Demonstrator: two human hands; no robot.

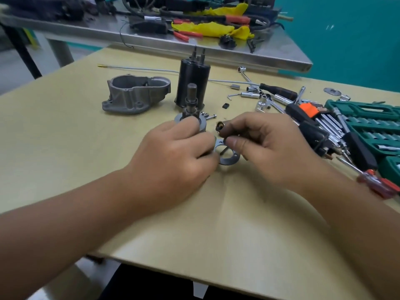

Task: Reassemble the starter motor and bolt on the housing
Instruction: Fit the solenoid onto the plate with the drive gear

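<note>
On the light wooden table (65,148), two bare hands work on small starter motor parts.

Far to the left, the grey cast metal housing (135,95) lies on its side with its open mouth facing up and away. Next, the black round motor body (192,83) stands upright, its studs pointing up. Just in front, the grey gear shaft in its metal ring (191,111) also stands up straight, its long way pointing up. The left hand (173,152) has fingers curled around the ring's near side. Between the two hands, the flat grey metal plate with holes (225,153) lies against the fingertips. The right hand (266,146) pinches a small dark round part (221,126), open end pointing left. Far right sit a green socket case (368,126) and a red-handled screwdriver (376,185).
</note>
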